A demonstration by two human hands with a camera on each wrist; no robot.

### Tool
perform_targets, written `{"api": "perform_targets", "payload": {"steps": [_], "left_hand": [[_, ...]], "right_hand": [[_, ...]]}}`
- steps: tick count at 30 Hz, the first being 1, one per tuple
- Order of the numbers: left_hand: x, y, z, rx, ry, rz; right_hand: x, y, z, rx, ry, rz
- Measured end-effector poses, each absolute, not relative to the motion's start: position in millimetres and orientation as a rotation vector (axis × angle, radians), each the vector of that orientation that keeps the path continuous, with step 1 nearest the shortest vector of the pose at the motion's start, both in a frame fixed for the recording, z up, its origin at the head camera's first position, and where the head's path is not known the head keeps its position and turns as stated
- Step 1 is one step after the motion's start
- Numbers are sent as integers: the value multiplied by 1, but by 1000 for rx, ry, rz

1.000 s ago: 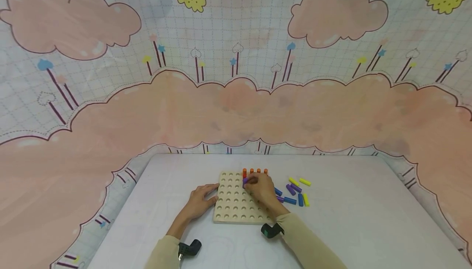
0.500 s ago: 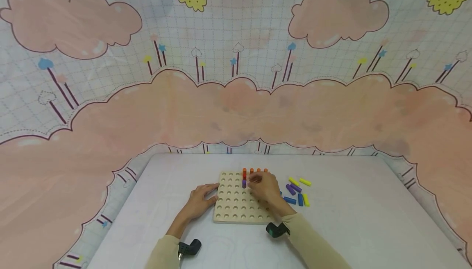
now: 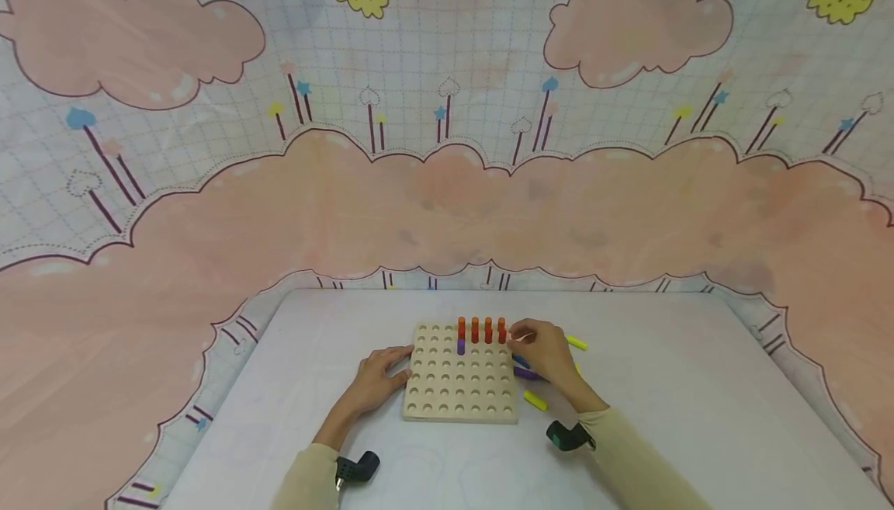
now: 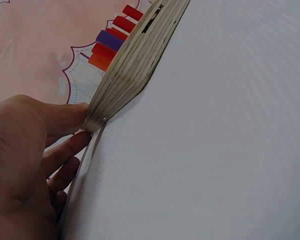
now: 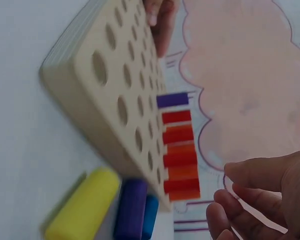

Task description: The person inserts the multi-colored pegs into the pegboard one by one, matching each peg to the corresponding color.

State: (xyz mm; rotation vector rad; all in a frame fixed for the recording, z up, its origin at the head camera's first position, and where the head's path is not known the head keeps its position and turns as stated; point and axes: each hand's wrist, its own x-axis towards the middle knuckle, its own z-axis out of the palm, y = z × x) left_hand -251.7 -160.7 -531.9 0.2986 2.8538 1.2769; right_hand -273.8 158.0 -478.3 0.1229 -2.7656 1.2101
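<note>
Right hand [image 3: 541,347]: thumb and fingers apart and bent, no peg seen between them; held just right of the board's far corner.
Left hand [image 3: 380,374]: thumb and fingers spread, touching the board's left edge.
Upright purple peg [image 3: 461,347]: standing in a hole, near side of the leftmost red peg. Likely light, stiff and smooth; you would do best to pinch it near the top.
Red pegs [image 3: 475,336]: four, upright. Orange pegs [image 3: 475,320]: four, upright, on the far side of the red.
Pegboard [image 3: 461,420]: flat on the table; layered edge suggests plywood, rigid, unlikely to break; steady it by its sides.
Loose pegs, right of the board: yellow peg [image 3: 535,400], purple peg [image 3: 527,374], blue peg [image 3: 520,359]; others partly hidden by your right hand. Rounded sides may roll.
Table [image 3: 314,324]: white, smooth-looking.
Backdrop [image 3: 419,199]: printed pink clouds, beyond the far edge.
</note>
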Motion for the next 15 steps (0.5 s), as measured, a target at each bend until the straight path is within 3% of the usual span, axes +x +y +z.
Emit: {"api": "perform_targets", "payload": {"steps": [15], "left_hand": [[-253,-163,-535,297,2856,1273]], "right_hand": [[-269,215,-495,4,-2820,1156]]}}
